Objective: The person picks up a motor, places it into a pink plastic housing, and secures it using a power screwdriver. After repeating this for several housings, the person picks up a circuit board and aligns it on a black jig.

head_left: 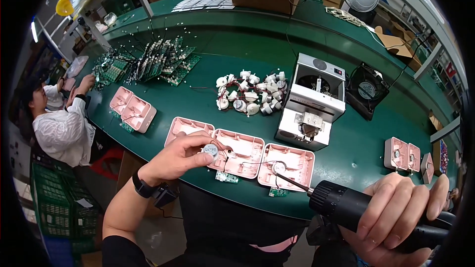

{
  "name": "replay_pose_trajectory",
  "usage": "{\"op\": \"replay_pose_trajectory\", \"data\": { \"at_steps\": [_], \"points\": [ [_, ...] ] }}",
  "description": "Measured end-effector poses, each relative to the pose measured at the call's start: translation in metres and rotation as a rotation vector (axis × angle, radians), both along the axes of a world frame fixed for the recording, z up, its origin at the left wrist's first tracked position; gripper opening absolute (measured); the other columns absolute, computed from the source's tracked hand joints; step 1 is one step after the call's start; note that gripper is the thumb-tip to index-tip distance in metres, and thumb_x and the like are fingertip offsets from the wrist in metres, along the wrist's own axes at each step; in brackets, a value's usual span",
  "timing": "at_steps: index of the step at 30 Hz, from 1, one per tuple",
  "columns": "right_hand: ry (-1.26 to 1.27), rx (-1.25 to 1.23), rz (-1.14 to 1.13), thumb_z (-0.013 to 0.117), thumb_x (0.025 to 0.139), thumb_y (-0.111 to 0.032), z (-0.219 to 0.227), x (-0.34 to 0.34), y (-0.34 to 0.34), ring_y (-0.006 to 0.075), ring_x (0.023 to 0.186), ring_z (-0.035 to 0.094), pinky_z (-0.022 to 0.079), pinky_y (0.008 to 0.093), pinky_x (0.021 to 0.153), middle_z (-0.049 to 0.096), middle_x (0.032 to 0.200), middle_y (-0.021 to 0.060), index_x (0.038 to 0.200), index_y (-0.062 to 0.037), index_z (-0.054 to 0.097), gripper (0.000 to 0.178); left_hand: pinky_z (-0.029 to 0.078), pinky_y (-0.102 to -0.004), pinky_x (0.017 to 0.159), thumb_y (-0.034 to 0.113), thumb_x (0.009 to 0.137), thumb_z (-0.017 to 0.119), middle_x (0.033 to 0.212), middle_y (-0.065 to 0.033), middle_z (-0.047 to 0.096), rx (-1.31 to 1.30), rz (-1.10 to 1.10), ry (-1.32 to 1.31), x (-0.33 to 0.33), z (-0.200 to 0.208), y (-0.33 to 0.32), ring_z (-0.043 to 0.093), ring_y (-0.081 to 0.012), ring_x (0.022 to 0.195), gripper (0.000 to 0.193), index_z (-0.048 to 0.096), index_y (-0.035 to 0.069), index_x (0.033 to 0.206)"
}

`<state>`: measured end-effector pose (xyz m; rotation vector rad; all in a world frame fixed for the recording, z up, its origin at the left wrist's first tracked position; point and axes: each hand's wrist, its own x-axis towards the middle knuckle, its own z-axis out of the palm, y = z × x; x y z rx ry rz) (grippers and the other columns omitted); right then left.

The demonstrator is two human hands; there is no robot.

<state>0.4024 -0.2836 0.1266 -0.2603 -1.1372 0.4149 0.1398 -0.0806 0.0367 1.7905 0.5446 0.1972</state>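
My left hand (173, 158) pinches a small round motor (211, 150) with a metal face between thumb and fingers, above the middle pink plastic shell (239, 140). A black electric screwdriver (341, 202) is wrapped in my right hand (401, 212). Its long bit points at a round white part (279, 167) inside the right pink shell (302, 160); whether it touches a screw I cannot tell. Under my left wrist side lies another pink shell (185, 125), partly covered by the hand. Green circuit boards (226, 177) hang by the front rims of the shells.
White motors with wires (250, 91) lie piled behind the shells. A screw feeder machine (314, 104) stands right of them, beside a black fan (367, 89). Circuit boards (163, 62) heap at the far left, near a co-worker (64, 128). More pink shells (133, 109) sit left, others (402, 154) right.
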Motion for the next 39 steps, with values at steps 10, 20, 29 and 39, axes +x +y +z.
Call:
{"op": "replay_pose_trajectory", "data": {
  "at_steps": [10,20,29,39],
  "points": [
    [-0.007,0.069,0.018,0.069,0.094,-0.040,-0.003,0.005,0.008,0.0215,0.057,0.059,0.052,0.0336,0.053,0.056,0.074,0.0080,0.126,-0.0032,0.040,0.057,0.047,-0.0392,0.102,0.010,0.084,0.075,0.126,-0.0105,0.062,0.222,0.011,0.094,0.021,-0.012,-0.004,0.063,-0.0240,0.111,0.029,0.068,0.003,0.111],
    [0.008,-0.022,0.036,0.070,0.093,-0.041,-0.009,-0.005,0.001,0.0225,0.057,0.060,0.053,0.0342,0.052,0.058,0.076,0.0093,0.125,-0.0039,0.040,0.058,0.046,-0.0450,0.101,0.011,0.074,0.080,0.116,-0.0066,0.066,0.942,-0.085,0.032,0.027,-0.035,0.003,0.052,-0.0311,0.127,0.035,0.071,0.012,0.107],
    [0.024,-0.383,-0.124,0.067,0.094,-0.031,-0.015,-0.046,0.025,0.0169,0.045,0.051,0.047,0.0308,0.044,0.052,0.067,0.0056,0.111,-0.0060,0.036,0.043,0.047,-0.0413,0.098,0.014,0.072,0.081,0.112,-0.0075,0.066,0.929,0.009,-0.023,0.030,-0.048,0.007,0.055,-0.0303,0.122,0.037,0.066,0.009,0.105],
    [-0.271,-0.519,-0.192,0.066,0.094,-0.024,-0.058,-0.063,0.088,0.0188,0.052,0.052,0.049,0.0359,0.053,0.052,0.068,0.0075,0.113,-0.0066,0.038,0.038,0.045,-0.0392,0.100,0.013,0.072,0.078,0.106,-0.0047,0.067,0.983,-0.005,-0.085,0.030,-0.053,0.010,0.055,-0.0266,0.121,0.039,0.064,0.008,0.107]
  ]
}}
